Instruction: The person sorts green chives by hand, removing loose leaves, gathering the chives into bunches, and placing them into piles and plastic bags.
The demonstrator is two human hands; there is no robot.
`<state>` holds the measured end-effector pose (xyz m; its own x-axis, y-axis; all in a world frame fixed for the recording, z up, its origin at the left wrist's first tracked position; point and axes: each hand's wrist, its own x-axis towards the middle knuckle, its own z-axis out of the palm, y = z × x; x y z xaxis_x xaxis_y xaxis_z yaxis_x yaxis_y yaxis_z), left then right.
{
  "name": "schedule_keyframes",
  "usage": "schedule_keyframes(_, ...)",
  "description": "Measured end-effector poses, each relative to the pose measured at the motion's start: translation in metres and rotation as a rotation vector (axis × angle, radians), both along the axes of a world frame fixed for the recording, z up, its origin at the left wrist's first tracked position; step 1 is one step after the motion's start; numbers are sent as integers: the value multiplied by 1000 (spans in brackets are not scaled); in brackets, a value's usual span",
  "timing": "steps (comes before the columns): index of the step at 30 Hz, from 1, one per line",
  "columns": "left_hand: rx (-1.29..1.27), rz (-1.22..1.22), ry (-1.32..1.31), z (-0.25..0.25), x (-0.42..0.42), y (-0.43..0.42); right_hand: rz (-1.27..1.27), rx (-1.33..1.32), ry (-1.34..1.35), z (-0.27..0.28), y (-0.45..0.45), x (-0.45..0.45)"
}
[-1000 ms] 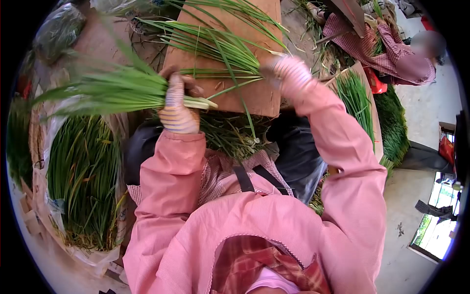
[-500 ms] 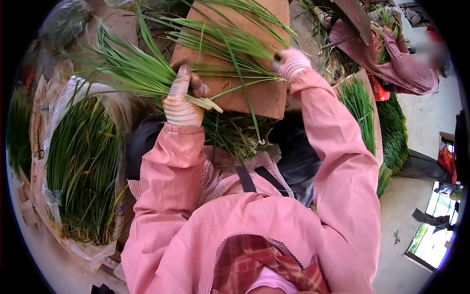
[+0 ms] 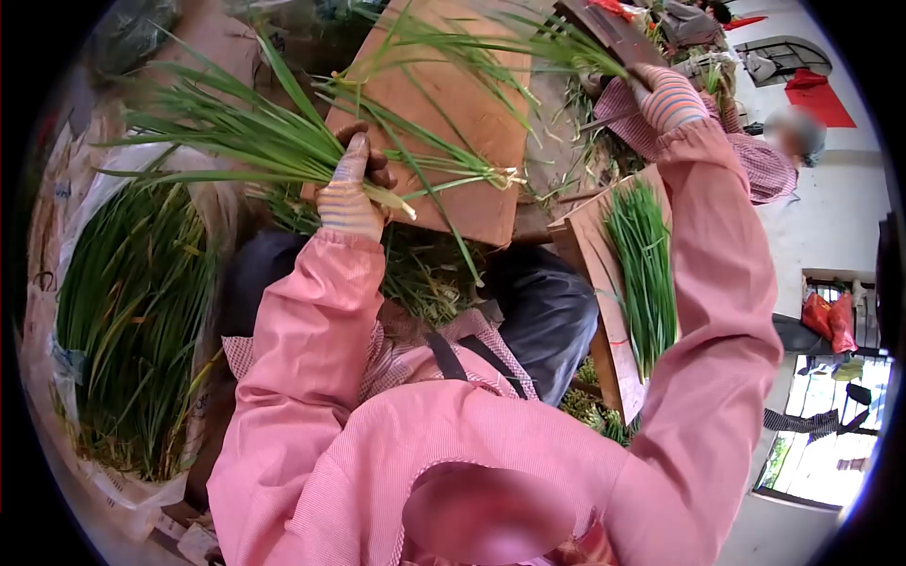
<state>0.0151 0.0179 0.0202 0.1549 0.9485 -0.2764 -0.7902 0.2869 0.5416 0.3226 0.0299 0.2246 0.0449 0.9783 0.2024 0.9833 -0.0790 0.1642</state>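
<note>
My left hand [image 3: 355,189], in a striped glove, is closed round the pale ends of a bunch of green chives [image 3: 250,146] whose leaves fan out to the left. Out at the upper right, my right hand [image 3: 668,99], also gloved, grips a thinner bunch of chives [image 3: 576,49] with the leaves trailing left. Between the hands a brown board [image 3: 467,209] slants in front of my knees. Loose chives [image 3: 439,146] lie across it, their pale ends toward its right edge.
To my left stands a plastic-lined sack [image 3: 203,255] full of chives. A wooden tray [image 3: 596,311] with laid-out chives [image 3: 644,274] is at my right. Cut scraps [image 3: 425,274] lie between my legs. Another person [image 3: 764,165] sits at the upper right.
My right hand has moved right and up, away from the board, carrying its chives. My left hand keeps its bunch at nearly the same place. The view has shifted slightly.
</note>
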Motion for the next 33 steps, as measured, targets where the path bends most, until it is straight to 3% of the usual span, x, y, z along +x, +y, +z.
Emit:
schedule_keyframes(1, 21, -3, -14, -6, -2, 4, 15, -44, -166, 12, 0, 3)
schedule_keyframes(2, 20, -72, 36, -17, -4, 8, -35, 86, -122, 32, 7, 7)
schedule_keyframes(3, 15, -132, 84, -29, -4, 10, -59, 321, 244, 47, 12, 12)
schedule_keyframes(5, -94, -111, -3, -27, 3, 4, 209, 654, 587, 63, 13, 3)
schedule_keyframes(7, -106, -68, 25, -20, 13, 1, 177, 784, 490, 56, 10, 3)
schedule_keyframes(8, -143, -35, 71, -19, 17, -1, 167, 749, 651, 43, 8, 1)
schedule_keyframes(9, -58, -41, -52, -8, 19, -7, 148, 706, 816, 26, 3, -2)
schedule_keyframes(11, -129, -109, -91, -3, 23, -18, 137, 522, 948, -22, -21, -29)
schedule_keyframes(13, -139, -238, -127, -9, 27, -29, -170, 9, 1360, -75, -53, -49)
schedule_keyframes(15, -156, -320, -66, -14, 34, -42, -366, -150, 1564, -123, -86, -80)
schedule_keyframes(18, -187, -436, 65, -25, 41, -54, -236, -186, 1713, -171, -118, -118)
schedule_keyframes(19, -245, -519, 209, -32, 41, -53, -219, -200, 1879, -171, -127, -137)
schedule_keyframes(21, -249, -578, 186, -52, 43, -50, -88, -263, 1906, -191, -145, -150)
schedule_keyframes(23, -270, -507, 100, -73, 46, -45, -144, -291, 1888, -201, -156, -155)
schedule_keyframes(25, -283, -335, 16, -53, 43, -40, -61, -451, 1599, -202, -150, -127)
schedule_keyframes(26, -193, -233, -42, -30, 38, -35, -18, -186, 1423, -220, -143, -112)
schedule_keyframes(29, 42, -51, 30, -18, 28, -15, 115, 148, 873, -219, -100, -68)
schedule_keyframes(30, 41, -52, 35, -12, 27, -15, -27, 12, 781, -233, -86, -47)
schedule_keyframes(31, 42, -20, 83, -6, 24, -15, 15, 67, 383, -230, -78, -42)
schedule_keyframes(33, 42, 16, 138, -7, 21, -12, 26, -12, 223, -233, -67, -43)
